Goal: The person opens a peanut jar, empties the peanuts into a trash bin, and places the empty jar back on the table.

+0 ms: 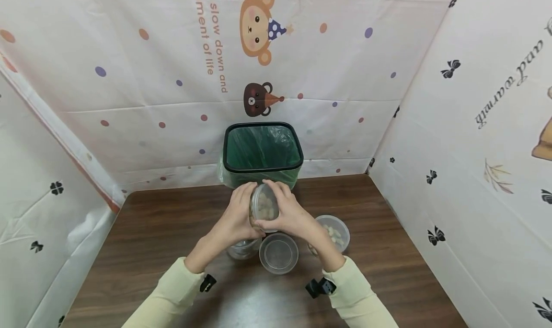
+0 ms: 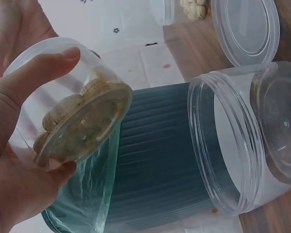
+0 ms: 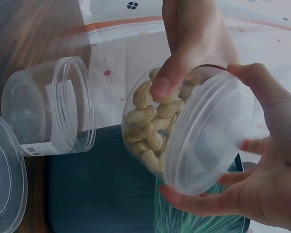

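Observation:
Both hands hold a clear plastic jar (image 1: 266, 205) tilted on its side above the table, near the front of the bin. Tan, peanut-like pieces (image 3: 148, 121) lie inside it. My left hand (image 1: 235, 220) grips the jar's body at the bottom end, its thumb pressed on the wall. Around the translucent lid (image 3: 208, 141), which sits on the jar, curl the fingers of my right hand (image 1: 293, 217). Below the hands stands an open clear jar (image 3: 48, 109) with a white label, and a loose round lid (image 1: 278, 253) lies beside it.
A bin (image 1: 264, 170) with a black rim and green liner stands behind the hands, against the patterned curtain (image 1: 151, 78). At the right, partly behind the right forearm, is a container (image 1: 338, 227) of pale pieces. The brown wooden table (image 1: 172, 241) lies underneath.

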Tool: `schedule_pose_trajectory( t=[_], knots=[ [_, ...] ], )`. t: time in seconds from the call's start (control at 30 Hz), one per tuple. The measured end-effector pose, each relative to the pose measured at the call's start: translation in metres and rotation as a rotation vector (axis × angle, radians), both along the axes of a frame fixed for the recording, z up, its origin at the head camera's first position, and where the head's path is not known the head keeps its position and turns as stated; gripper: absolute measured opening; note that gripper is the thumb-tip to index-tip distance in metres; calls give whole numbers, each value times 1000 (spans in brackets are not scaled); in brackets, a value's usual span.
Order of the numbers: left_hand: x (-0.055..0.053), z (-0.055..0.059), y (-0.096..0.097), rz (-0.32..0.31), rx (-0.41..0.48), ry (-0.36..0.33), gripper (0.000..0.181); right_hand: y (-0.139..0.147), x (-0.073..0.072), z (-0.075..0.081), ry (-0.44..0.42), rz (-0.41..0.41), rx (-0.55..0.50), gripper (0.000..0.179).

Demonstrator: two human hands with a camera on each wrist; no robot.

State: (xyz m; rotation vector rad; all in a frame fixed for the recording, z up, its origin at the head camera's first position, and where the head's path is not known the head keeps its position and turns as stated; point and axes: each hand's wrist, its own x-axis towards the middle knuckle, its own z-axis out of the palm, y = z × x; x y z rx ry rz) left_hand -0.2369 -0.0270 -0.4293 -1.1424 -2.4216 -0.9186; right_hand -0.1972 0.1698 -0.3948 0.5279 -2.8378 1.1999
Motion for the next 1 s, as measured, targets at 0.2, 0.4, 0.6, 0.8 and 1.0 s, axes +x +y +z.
schedule_pose_trajectory(
  t=[0.2,0.4,0.6,0.8,1.0],
  knots=[
    [-1,4,-5,-34,-11,-64,125,4,-3,-4,127,114,49,102],
    [-3,3,-9,-38,-35,-101,121,8,-7,-4,249,217,108,101],
    [-2,1,-10,-5,-26,-98,125,4,-5,-3,161,200,66,99],
    [-2,-1,-9,19,-17,-1,130,-5,-3,2,9,18,-40,97],
    [-3,-2,-7,26,-15,109,128,-10,-5,4,-91,-73,-77,101]
  ],
)
